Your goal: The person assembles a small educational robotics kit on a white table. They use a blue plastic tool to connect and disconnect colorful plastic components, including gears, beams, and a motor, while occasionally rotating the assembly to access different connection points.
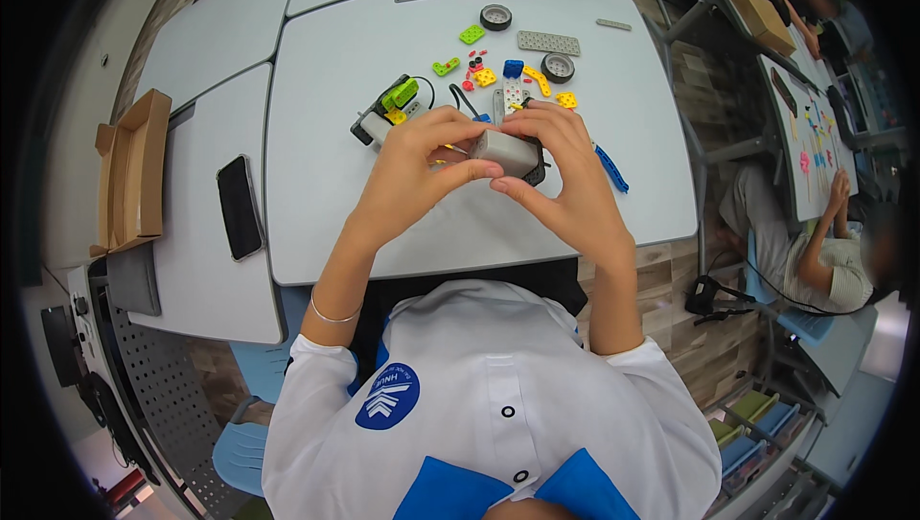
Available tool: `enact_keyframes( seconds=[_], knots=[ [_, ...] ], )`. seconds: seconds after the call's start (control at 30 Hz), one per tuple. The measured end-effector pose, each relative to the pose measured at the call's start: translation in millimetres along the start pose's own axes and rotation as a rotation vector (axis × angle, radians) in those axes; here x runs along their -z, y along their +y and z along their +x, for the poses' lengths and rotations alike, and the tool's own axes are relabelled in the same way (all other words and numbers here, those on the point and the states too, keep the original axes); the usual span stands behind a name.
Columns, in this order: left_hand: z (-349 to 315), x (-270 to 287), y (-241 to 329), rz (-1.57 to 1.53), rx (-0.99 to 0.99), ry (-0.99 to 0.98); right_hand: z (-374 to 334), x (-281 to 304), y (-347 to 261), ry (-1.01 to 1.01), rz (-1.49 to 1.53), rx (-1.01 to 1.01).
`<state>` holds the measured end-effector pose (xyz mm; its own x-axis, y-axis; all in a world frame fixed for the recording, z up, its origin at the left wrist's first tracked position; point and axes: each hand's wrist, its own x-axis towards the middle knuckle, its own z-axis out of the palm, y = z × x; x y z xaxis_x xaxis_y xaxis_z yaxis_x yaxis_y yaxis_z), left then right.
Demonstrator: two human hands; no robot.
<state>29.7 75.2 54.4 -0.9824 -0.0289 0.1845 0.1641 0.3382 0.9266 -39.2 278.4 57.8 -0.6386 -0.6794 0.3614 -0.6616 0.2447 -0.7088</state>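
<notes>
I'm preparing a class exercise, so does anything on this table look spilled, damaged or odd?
Nothing stands out. Colourful plastic pieces lie scattered on the white table, but no spill or breakage shows. The left hand and right hand hold a grey block. Small cracks would not show.

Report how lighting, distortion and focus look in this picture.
Head view: bright, fairly even light, no strong glare on the white table; head view: fisheye bends straight edges, and the corners fall black; head view: the left hand, right hand and grey block look fairly clear, the seated person at far right softer.
</notes>
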Motion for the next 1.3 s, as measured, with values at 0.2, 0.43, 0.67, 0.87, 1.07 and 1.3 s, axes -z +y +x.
enact_keyframes(
  seconds=[0.2,0.43,0.67,0.87,1.07,1.3],
  knots=[
    [3,7,6,0.051,0.028,-0.059,3,1,-1,-0.044,0.087,-0.007],
    [2,-1,3,-0.063,-0.017,0.038,3,-3,2,0.017,0.071,0.014],
    [5,10,6,-0.059,0.044,-0.046,2,-4,3,-0.020,0.082,0.035],
    [4,7,1,-0.192,0.074,0.011,3,-6,3,0.013,0.167,-0.004],
    [4,6,-6,-0.412,0.143,-0.009,0,-13,2,0.014,0.150,0.014],
    [8,13,-6,-0.089,0.197,-0.115,7,-16,5,0.000,0.072,0.137]
  ],
)
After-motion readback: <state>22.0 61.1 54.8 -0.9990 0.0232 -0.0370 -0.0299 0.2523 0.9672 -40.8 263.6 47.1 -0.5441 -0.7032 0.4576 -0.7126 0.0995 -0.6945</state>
